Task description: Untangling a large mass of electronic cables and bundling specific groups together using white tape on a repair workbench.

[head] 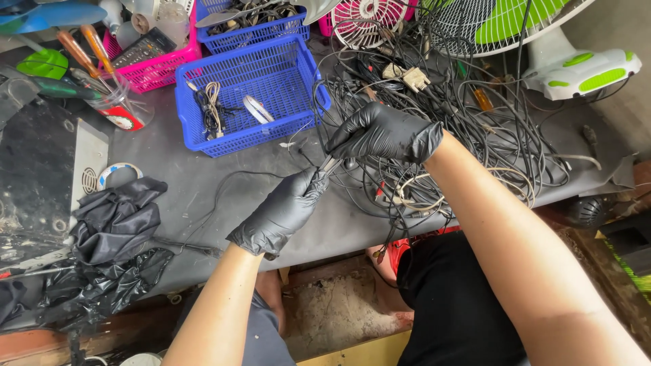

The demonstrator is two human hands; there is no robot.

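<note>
Both black-gloved hands are busy: your left hand (281, 211) pinches a thin black cable (224, 186) end, your right hand (383, 132) grips the tangled black wire pile (468, 129) on the grey worktop (169, 173). Tease slowly, don't yank.

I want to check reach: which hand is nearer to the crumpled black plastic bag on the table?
Left. The left hand is just right of the black plastic bag; the right hand is farther right, over the cables.
</note>
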